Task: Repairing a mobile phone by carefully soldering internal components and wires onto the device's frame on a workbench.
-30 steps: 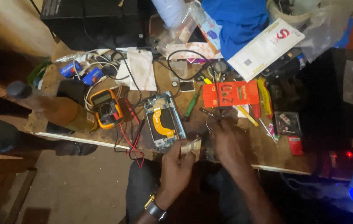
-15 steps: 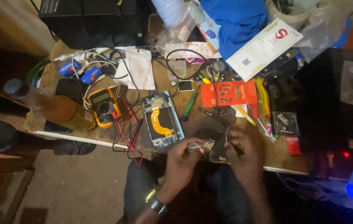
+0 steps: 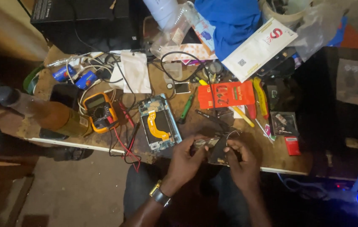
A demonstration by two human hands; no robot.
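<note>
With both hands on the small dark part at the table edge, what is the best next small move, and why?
Probably draw the part back over the table. The left hand and right hand pinch it right at the edge, above the lap, where a slip would drop it. The opened phone lies close by.

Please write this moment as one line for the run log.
left hand: holds small phone part | right hand: holds same part | opened phone: flat on workbench, left of hands
</note>
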